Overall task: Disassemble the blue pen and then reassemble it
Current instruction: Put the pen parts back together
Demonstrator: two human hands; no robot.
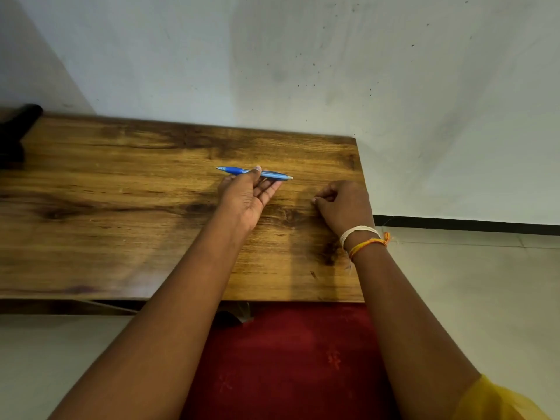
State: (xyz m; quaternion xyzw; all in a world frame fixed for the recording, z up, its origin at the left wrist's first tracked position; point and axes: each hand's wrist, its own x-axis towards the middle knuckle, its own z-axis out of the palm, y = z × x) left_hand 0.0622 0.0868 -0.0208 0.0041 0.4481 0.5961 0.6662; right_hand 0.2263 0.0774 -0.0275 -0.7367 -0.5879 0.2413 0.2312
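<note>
The blue pen (274,174) lies crosswise in my left hand (247,197), pinched between the thumb and the fingers a little above the wooden table (121,207). It looks whole, with its darker tip pointing left and its pale end pointing right. My right hand (344,206) rests on the table to the right of the pen, fingers curled into a loose fist. I see nothing held in it.
The table's right edge runs just past my right hand, with pale floor beyond it. A dark object (16,131) sits at the table's far left. A grey wall stands behind the table. Red cloth (288,359) lies below the near edge.
</note>
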